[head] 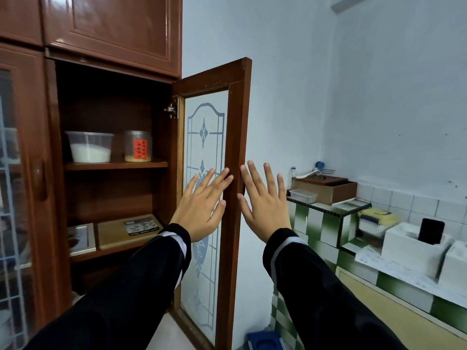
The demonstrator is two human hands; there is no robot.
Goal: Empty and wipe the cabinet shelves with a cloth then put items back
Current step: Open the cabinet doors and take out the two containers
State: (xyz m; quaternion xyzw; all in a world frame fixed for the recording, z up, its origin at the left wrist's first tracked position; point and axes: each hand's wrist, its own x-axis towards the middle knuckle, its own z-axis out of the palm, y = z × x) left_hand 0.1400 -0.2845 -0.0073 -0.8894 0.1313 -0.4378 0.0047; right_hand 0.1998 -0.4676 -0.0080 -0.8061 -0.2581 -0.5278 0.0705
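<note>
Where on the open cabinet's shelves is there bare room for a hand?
Upper shelf: a gap between the tub and the labelled jar, and a strip right of the jar. Lower shelf is crowded: the booklet and board cover most of it.

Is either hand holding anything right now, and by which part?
Nothing is held. Left hand and right hand are both open, fingers spread, flanking the edge of the cabinet door.
</note>
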